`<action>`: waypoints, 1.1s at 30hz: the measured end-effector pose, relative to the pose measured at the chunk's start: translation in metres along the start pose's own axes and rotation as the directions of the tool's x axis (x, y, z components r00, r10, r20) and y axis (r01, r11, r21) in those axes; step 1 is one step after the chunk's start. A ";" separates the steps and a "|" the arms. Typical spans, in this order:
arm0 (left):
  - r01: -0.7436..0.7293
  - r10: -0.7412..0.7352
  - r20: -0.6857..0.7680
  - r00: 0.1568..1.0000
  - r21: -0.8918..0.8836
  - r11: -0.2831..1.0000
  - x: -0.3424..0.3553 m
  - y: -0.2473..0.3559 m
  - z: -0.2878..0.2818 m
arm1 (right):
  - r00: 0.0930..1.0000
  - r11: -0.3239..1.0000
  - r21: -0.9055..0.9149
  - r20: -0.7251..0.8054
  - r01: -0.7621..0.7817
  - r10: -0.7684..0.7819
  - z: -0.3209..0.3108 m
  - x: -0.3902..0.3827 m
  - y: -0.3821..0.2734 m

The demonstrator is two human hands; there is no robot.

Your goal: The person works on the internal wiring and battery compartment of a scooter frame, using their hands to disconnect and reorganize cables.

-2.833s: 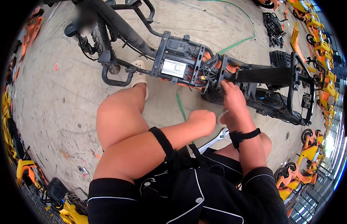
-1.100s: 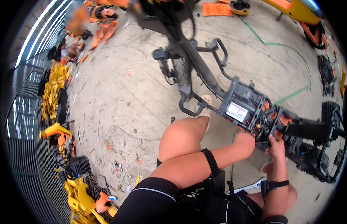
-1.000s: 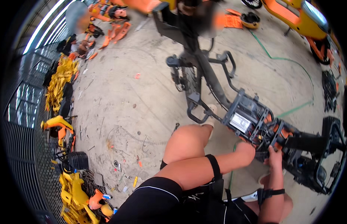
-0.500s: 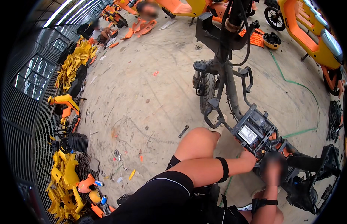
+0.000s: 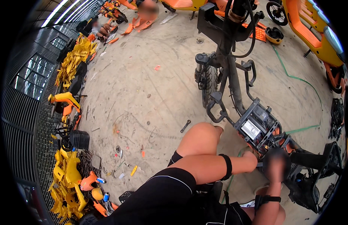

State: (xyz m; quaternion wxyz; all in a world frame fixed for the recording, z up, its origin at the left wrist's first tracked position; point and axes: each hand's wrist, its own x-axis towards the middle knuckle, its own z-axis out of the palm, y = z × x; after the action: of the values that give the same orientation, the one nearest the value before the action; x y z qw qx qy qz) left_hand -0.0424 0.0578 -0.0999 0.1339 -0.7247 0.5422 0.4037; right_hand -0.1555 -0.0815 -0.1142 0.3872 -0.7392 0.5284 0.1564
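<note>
A stripped black scooter frame (image 5: pixel 230 82) stands before me, with its front tyre (image 5: pixel 210 84) to the left of the steering column. A silver controller box (image 5: pixel 250 129) sits in the frame, beside wiring and orange panels. My left hand (image 5: pixel 248 161) is closed just below that box, close to the frame; whatever it may hold is hidden. My right hand (image 5: pixel 275 168) is at the frame's rear section, under a dark blur that hides its fingers. A straps band circles each forearm. A wrench (image 5: pixel 185 126) lies on the floor left of my bent knee.
Yellow-orange scooters (image 5: pixel 309 41) line the upper right, near a helmet (image 5: pixel 274 35) and green hose (image 5: pixel 301 78). Yellow panels (image 5: pixel 69 63) are piled along the left wall, with more parts (image 5: pixel 65 180) lower left. Another person (image 5: pixel 103 32) sits in the distance.
My view has swung left and upward, bringing the wall piles and distant person in, so the frame appears further lower right. Both hands remain at the frame's middle and rear.
</note>
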 end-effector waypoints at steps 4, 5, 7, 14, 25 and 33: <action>-0.040 0.040 -0.010 0.999 0.024 0.999 0.018 0.000 0.014 | 0.948 0.963 -0.041 -0.170 0.268 -0.271 0.027 0.066 0.077; -0.047 0.048 -0.017 0.999 0.029 0.998 0.020 0.000 0.017 | 0.947 0.964 -0.026 -0.183 0.265 -0.266 0.029 0.069 0.081; -0.055 0.056 -0.028 0.998 0.029 0.998 0.018 0.000 0.015 | 0.947 0.965 -0.007 -0.191 0.263 -0.259 0.035 0.074 0.084; -0.096 0.092 0.056 0.994 0.080 0.992 0.004 -0.002 0.001 | 0.944 0.956 -0.162 -0.184 0.246 -0.274 0.021 0.036 0.037; -0.245 0.225 0.156 0.962 0.123 0.962 -0.002 0.008 0.008 | 0.963 0.994 -0.003 -0.247 0.106 -0.104 0.013 0.023 0.017; -0.347 0.335 0.198 0.921 0.028 0.938 -0.005 0.024 0.012 | 0.959 0.955 -0.292 -0.250 0.060 -0.137 0.008 0.003 0.000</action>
State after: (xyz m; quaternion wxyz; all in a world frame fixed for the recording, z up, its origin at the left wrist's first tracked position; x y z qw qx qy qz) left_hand -0.0696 0.0600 -0.0983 0.1354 -0.5730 0.6570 0.4708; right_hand -0.1532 -0.0774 -0.1210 0.2106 -0.8266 0.5104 0.1091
